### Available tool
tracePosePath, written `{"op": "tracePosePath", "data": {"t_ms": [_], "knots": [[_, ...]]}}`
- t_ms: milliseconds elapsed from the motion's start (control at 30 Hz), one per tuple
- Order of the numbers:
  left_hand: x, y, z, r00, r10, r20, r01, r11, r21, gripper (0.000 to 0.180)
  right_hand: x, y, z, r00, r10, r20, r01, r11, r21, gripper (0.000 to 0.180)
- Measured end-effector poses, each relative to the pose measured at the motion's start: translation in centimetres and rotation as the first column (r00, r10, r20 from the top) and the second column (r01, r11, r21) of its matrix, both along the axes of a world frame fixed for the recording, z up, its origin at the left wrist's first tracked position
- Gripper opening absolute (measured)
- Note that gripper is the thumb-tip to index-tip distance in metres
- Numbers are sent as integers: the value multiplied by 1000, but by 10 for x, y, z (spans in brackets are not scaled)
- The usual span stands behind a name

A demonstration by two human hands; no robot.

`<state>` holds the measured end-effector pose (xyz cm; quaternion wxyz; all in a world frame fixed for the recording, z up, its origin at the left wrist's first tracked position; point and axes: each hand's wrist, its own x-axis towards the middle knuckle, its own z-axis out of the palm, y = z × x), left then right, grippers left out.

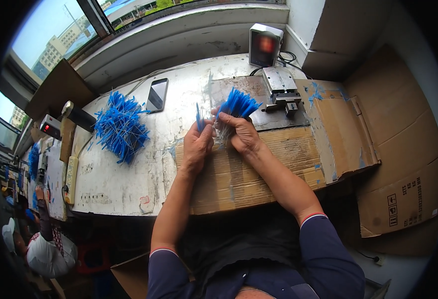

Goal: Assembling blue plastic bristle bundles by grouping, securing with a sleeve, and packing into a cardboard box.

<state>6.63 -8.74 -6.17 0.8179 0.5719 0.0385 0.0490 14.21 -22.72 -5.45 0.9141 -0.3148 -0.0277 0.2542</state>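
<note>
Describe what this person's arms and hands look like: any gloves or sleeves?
No gloves: both the left hand and the right hand are bare, as are the forearms. Short dark navy sleeves end above the elbows, each cuff edged with a thin red and white stripe. No watch, rings or wristbands show.

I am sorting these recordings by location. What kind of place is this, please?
Probably a small workshop or factory bench by a window. The worn table holds a pile of blue-tipped wires and a small metal press, and another worker sits further along at the left.
</note>
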Motion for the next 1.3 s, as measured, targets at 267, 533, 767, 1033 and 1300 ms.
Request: {"op": "tracePosePath", "data": {"t_ms": [267,533,767,1033,1300], "knots": [[-1,-6,1,998,49,-24,-49,999,-8,18,-6,1,7,994,65,91,-59,996,-61,20],[1,0,0,993,111,-33,-105,984,143,21,-4,-6,20,962,-197,191,225,964,-142,18],[1,-3,5,992,120,-48,-116,990,77,20,5,-8,10,977,-201,72,204,978,-35,19],[0,-8,-2,997,79,-22,-64,917,393,18,8,-5,-1,986,-165,24,165,986,-2,18],[0,-6,2,997,66,-38,-50,944,327,15,-2,-4,7,988,-102,114,103,995,-6,17]]}}
